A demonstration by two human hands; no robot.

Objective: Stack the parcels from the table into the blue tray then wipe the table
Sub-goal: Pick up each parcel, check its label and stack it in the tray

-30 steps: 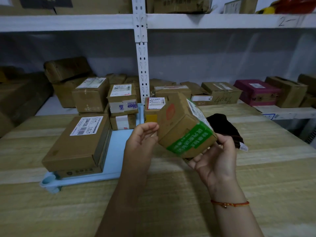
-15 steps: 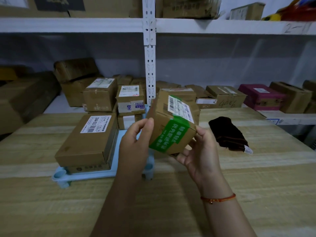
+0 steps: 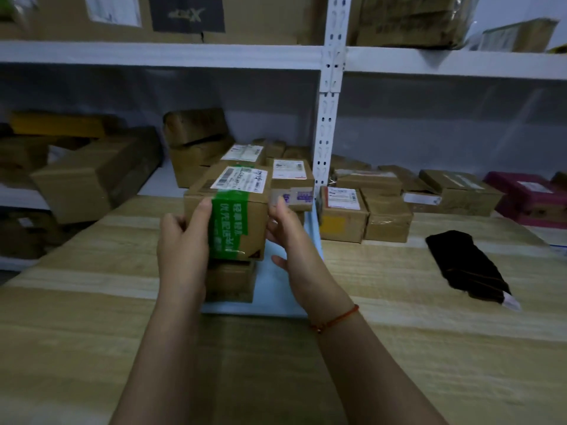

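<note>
I hold a brown parcel with green tape (image 3: pixel 236 216) and a white label upright in both hands. My left hand (image 3: pixel 181 240) grips its left side with the thumb on the green tape. My right hand (image 3: pixel 288 237) holds its right side, the thumb at the front edge. The parcel is right above a flat brown box (image 3: pixel 230 280) that lies in the blue tray (image 3: pixel 276 289); whether they touch I cannot tell. More labelled parcels (image 3: pixel 291 176) stand at the tray's back. A black cloth (image 3: pixel 466 268) lies on the wooden table (image 3: pixel 429 332) to the right.
Two small parcels (image 3: pixel 340 216) (image 3: pixel 386 216) sit on the table just right of the tray. A white shelf post (image 3: pixel 326 118) rises behind them. Shelves at the back hold several cartons, with a magenta box (image 3: pixel 527 194) at the far right.
Both hands have carried the green-taped parcel left and forward over the tray and turned it upright, label on top. My view has shifted left, so the cloth now sits far right.
</note>
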